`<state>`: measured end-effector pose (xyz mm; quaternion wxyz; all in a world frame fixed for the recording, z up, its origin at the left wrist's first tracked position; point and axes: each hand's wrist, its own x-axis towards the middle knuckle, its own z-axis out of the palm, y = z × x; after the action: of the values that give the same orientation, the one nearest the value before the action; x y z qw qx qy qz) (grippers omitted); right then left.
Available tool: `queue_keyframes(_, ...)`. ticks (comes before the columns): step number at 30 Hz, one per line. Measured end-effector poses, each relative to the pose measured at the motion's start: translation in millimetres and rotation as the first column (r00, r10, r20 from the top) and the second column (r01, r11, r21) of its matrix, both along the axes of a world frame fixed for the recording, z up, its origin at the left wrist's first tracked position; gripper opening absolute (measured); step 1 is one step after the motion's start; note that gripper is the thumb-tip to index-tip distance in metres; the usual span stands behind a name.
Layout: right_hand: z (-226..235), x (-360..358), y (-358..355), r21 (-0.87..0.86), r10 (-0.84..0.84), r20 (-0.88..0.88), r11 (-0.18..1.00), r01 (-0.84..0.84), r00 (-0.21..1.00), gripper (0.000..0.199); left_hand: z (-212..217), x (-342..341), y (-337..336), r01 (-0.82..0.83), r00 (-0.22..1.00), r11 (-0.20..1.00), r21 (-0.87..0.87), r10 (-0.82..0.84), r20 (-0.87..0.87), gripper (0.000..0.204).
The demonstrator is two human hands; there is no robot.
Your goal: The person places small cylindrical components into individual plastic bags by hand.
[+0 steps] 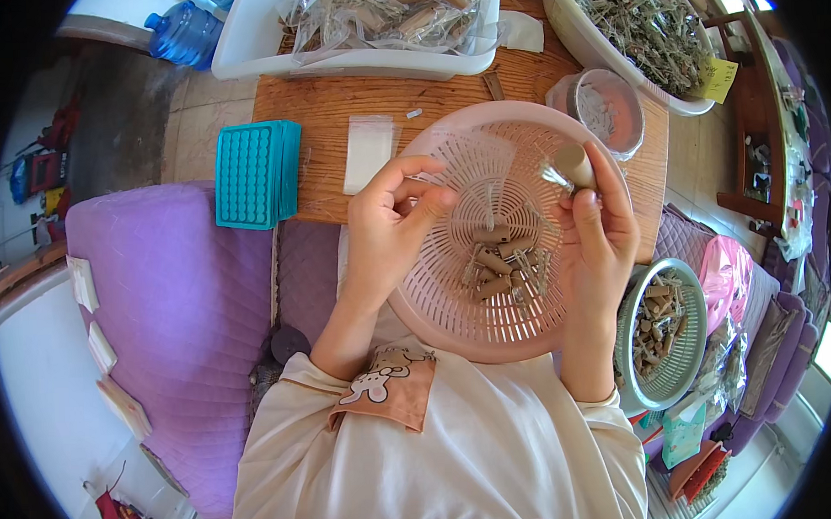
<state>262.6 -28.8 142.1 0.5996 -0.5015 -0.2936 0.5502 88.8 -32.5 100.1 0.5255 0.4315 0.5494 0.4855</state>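
My right hand [600,221] is over the right side of a pink slotted basket [417,296], gripping a short brown cylinder [573,165] between thumb and fingers. A shiny clear piece [552,175] shows beside the cylinder; whether it is attached I cannot tell. Over the basket's left side is my left hand [396,214], its thumb and forefinger apart with a visible gap, the other fingers curled. I see nothing held in it. Several brown cylinders [494,261] lie in the basket's bottom among thin clear pieces [541,273].
On the wooden table [323,103] are stacked teal trays [246,174], a flat white packet [369,151] and a clear tub [612,115]. A white bin [354,69] and a wide basin [629,83] stand behind. To the right is a green basket [696,359] of brown cylinders.
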Motion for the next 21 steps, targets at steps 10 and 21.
queue_keyframes(10,14,-7,1,0.216,0.014,0.666,0.953,-0.210,0.746,0.023,17,-5,-3,0.089,0.954,0.995,0.033,-0.076,-0.289,0.037)
queue_keyframes(21,13,-8,3,0.048,0.282,0.560,0.928,-0.370,0.779,0.021,12,-4,-3,0.173,0.957,0.981,0.089,-0.147,-0.249,0.039)
